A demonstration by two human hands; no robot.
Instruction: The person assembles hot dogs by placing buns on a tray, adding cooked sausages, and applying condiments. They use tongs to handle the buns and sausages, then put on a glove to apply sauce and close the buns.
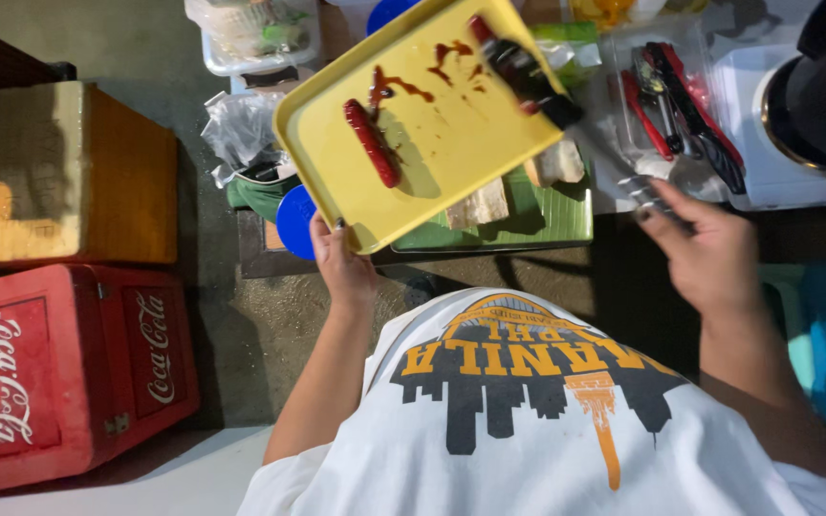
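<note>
While we look down past our white shirt [547,440] with its dark skyline print, the largest package is one red cooler box [64,368] at the lower left, bearing white script labels on two faces. Above it sits one wooden crate [69,172], orange-brown with a pale worn top. At the far right stands one dark round pot [824,86] on a white surface.

Next comes one yellow rectangular tray [451,124], tilted and held over the table. Our left hand [344,266] grips its near corner, fingers closed around the rim. On the tray lies one red sausage [371,143], with several smears of dark red sauce beside it.

Under the tray rests one green tray [552,215] carrying two pale blocks [478,204], one partly hidden. Our right hand [709,253] is closed on the metal handle of one pair of tongs [566,105], whose dark tips press a second reddish piece [504,53] at the tray's far edge.

Beyond, one clear plastic container [255,38] holds greenish contents, and another clear tub [681,96] holds red-handled and black-handled tools; we cannot count them surely. One crumpled clear bag [241,129] lies left of the tray, and one blue round lid [295,222] peeks out just beside our left hand
</note>
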